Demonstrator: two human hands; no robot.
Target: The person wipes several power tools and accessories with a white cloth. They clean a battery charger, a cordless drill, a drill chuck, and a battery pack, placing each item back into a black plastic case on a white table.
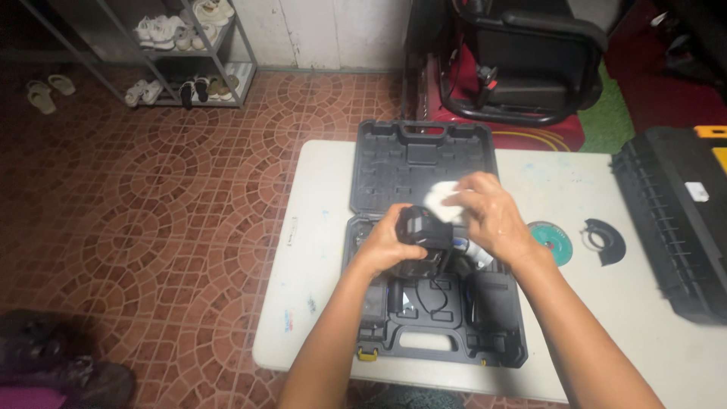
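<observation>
While the left hand [390,238] grips a black power tool [421,241] above the open tool case [424,163], the right hand [485,212] presses a white cloth [443,201] on it. Wiping looks underway; the tool is not yet back in the case. Cutting disc [551,241] lies right of case on the bench [318,227].

Two bare forearms enter from six o'clock and run toward twelve, the left one from about seven o'clock, the right from about five. No sleeve, watch, ring or glove shows on either. The left hand [388,241] has short, plain fingernails at its fingertips. The right hand [491,216] shows its back, with knuckles and tendons lightly ridged.
</observation>
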